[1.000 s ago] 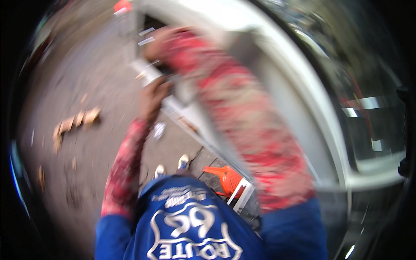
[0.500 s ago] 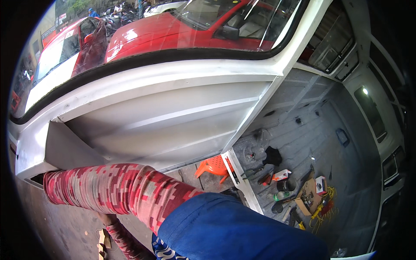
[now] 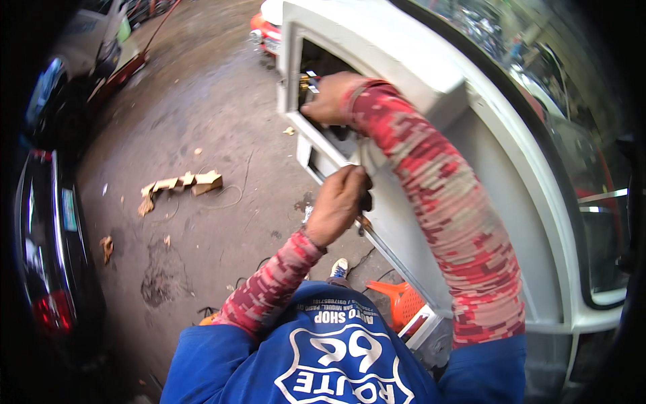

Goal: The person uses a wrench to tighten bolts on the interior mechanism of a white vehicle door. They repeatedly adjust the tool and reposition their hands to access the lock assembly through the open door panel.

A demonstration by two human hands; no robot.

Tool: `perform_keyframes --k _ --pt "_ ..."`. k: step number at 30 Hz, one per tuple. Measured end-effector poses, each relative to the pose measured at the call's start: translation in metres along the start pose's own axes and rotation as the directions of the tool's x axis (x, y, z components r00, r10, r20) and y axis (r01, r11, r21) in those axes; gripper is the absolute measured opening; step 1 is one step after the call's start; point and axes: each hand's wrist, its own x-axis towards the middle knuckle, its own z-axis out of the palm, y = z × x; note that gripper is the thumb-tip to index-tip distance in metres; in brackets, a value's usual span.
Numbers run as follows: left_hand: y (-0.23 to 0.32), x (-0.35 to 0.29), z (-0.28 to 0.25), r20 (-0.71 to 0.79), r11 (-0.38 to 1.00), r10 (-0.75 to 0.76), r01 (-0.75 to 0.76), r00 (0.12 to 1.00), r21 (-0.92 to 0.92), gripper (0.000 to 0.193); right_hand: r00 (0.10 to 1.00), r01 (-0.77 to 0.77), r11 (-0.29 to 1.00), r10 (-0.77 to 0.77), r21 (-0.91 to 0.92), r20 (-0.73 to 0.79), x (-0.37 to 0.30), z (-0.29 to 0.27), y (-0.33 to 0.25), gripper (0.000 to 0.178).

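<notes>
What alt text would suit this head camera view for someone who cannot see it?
A person's right hand reaches into an opening in a white vehicle panel while the left hand grips a thin metal tool against its edge. Below lie a concrete floor and an orange basket.

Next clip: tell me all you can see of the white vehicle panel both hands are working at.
The white vehicle panel looks like painted sheet metal, curving beside a window. It has a dark rectangular opening near its end. The right hand reaches into that opening; the left hand grips something dark at the panel's lower edge. An orange plastic object lies below it.
</notes>
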Motion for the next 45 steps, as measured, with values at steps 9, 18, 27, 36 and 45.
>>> perform_keyframes --k 9,18,27,36,45 --pt "0.004 0.006 0.015 -0.03 0.989 -0.012 0.007 0.999 -0.15 0.038 0.999 -0.023 0.997 0.019 -0.078 -0.049 0.003 -0.004 0.0 0.059" --pt "0.014 0.001 0.026 -0.043 0.954 -0.098 0.082 0.994 -0.29 0.038 0.998 -0.066 0.994 0.066 -0.09 -0.009 0.002 -0.007 -0.001 0.059" --pt "0.035 0.006 0.03 0.17 0.647 -0.16 0.234 0.972 -0.725 0.032 0.996 -0.089 0.991 0.087 -0.099 -0.023 0.002 -0.007 -0.001 0.052" --pt "0.006 0.02 0.015 0.238 0.819 -0.136 0.244 0.962 -0.52 0.034 0.998 0.063 0.977 -0.06 -0.203 0.018 0.017 -0.002 0.011 0.052" --pt "-0.059 0.075 -0.111 -0.097 0.675 0.474 -0.29 0.875 0.678 0.033 0.996 0.044 0.998 -0.047 -0.044 -0.073 -0.001 0.013 0.018 0.046"
